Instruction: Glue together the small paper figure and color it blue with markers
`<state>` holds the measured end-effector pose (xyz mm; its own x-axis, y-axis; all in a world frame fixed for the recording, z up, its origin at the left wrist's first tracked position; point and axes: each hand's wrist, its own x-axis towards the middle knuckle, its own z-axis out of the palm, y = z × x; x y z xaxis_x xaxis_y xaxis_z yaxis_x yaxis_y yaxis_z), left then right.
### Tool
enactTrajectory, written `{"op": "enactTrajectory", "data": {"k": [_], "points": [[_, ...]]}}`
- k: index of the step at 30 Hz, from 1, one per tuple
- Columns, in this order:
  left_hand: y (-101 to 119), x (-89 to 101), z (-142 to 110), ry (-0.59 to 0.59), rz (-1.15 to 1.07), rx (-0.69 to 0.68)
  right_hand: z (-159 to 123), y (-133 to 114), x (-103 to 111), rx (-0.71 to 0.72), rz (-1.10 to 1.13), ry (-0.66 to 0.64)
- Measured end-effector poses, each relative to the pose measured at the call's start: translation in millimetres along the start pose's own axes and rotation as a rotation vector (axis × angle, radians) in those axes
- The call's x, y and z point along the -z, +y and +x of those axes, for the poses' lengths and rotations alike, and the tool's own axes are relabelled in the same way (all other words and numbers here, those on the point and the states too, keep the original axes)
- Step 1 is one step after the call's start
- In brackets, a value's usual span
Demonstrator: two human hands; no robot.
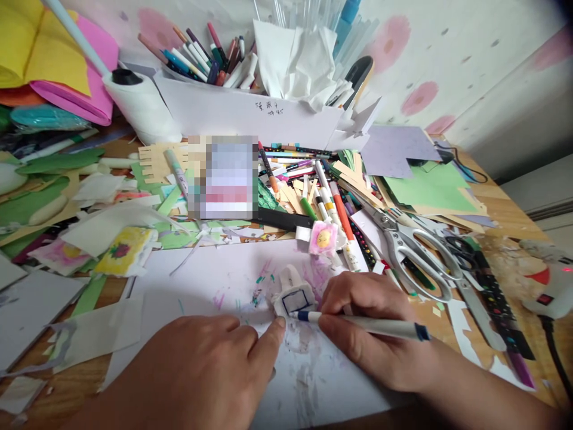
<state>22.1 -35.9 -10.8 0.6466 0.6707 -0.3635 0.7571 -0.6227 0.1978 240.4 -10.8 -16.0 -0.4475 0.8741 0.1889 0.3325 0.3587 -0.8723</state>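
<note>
A marker (pixel 376 326) with a white barrel and dark blue ends is gripped in my right hand (pixel 371 328), fingers closed round it. Its tip meets a small white cutout (pixel 286 292), which has a rounded tab on top and a dark blue rectangle outline on its face. My left hand (pixel 210 364) lies to the left, index finger stretched out and touching the cutout's lower edge; its other fingers are mostly hidden. Under both hands lies a white sheet (pixel 179 280) with coloured smudges. Just beyond the cutout sits a small pink square with a yellow centre (pixel 323 237).
Large scissors (pixel 421 251) lie to the right, near a power strip (pixel 548 286). Loose markers (pixel 340 209) and paper scraps crowd the back. A white box (pixel 215 107) of pens stands behind, beside a thread spool (pixel 141 107). A yellow painted piece (pixel 125 251) lies left.
</note>
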Motion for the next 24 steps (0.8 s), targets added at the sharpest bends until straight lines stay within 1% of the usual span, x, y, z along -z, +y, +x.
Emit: {"op": "enactTrajectory", "data": {"k": [2, 5, 8, 10, 13, 16, 19, 22, 24], "points": [[0, 2.2, 1, -0.019, 0.022, -0.010, 1, -1, -1, -0.004, -0.024, 0.006], [1, 3.9, 3, -0.016, 0.066, 0.000, 1, -2, 0, -0.032, -0.026, 0.023], [1, 4.1, 3, -0.003, 0.059, -0.036, 0, -1, 0, -0.015, -0.009, -0.005], [2, 4.6, 2, 0.001, 0.060, -0.013, 0, -1, 1, -0.013, -0.015, -0.009], [6, 6.4, 1, -0.016, 0.084, 0.046, -1, 0, 3, -0.061, -0.027, 0.021], [7, 7.3, 1, -0.046, 0.098, 0.051, -1, 1, 5, -0.078, -0.016, 0.020], [2, 4.0, 2, -0.041, 0.078, -0.004, 0, 1, 5, -0.067, 0.000, 0.013], [-5, -3.4, 2, 0.004, 0.052, -0.090, 0, 2, 6, -0.091, 0.005, 0.056], [-8, -8.3, 1, 0.031, 0.047, -0.102, 1, 2, 5, -0.083, 0.017, 0.052]]}}
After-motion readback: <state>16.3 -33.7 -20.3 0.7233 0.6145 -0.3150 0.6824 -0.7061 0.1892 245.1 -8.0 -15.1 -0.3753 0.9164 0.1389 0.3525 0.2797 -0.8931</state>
